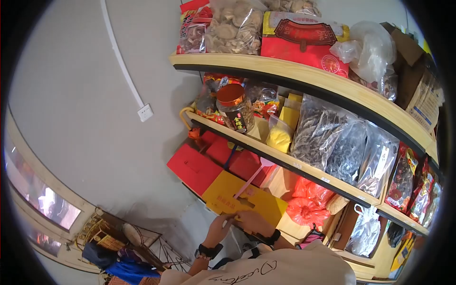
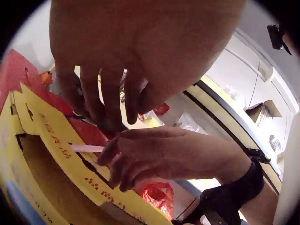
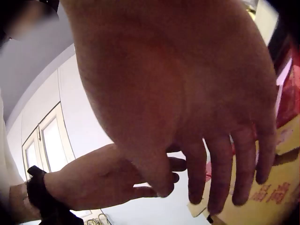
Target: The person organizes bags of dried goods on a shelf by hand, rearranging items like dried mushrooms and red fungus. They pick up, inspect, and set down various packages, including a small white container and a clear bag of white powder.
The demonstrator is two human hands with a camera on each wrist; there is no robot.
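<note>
A yellow cardboard box [image 1: 228,197] with red lettering stands on the lower shelf, just beyond both hands. In the left wrist view its top flap [image 2: 54,136] is raised and the brown inside shows. My left hand [image 1: 219,229] hovers by the box's near edge, fingers loosely bent around nothing. Close beside it, my right hand [image 1: 251,223] reaches over the same edge; the right wrist view shows its fingers [image 3: 220,173] long and spread, palm bare. A thin pink stick [image 1: 247,184] with a broad rounded end slants across the box.
Red boxes [image 1: 197,166] sit left of the yellow one, and a red plastic bag [image 1: 308,204] lies to its right. Above juts a wooden shelf edge [image 1: 285,161] with a lidded jar [image 1: 235,109] and bagged dried goods [image 1: 323,128]. A wicker basket [image 1: 107,240] stands lower left.
</note>
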